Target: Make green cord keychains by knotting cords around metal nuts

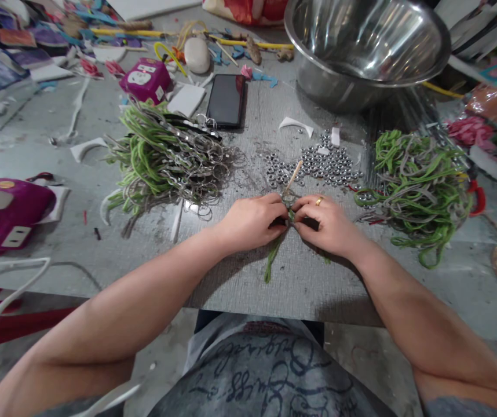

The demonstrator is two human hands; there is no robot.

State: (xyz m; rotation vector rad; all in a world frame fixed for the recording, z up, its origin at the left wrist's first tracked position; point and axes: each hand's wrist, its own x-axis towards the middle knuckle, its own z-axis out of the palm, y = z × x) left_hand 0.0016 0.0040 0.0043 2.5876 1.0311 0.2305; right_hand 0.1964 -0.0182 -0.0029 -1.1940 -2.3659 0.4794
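Note:
My left hand (pixel 259 221) and my right hand (pixel 324 225) meet at the middle of the table near its front edge. Both pinch a green and grey cord (pixel 271 260), whose ends hang down below the fingers. A thin wooden stick (pixel 293 176) stands tilted just beyond the fingertips, beside a small loop of cord; whether a hand holds it I cannot tell. Silvery beads (pixel 326 165) lie scattered right behind my hands. To the left sits a pile of green and grey cords with looped ends (pixel 161 153); a second tangle of such cords (pixel 424 185) lies to the right.
A big steel bowl (pixel 365 87) stands at the back right. Behind the left pile are a dark phone (pixel 226 99) and a purple power socket (pixel 146 80); another purple socket (pixel 14 211) is at far left. Scraps and yellow sticks line the back.

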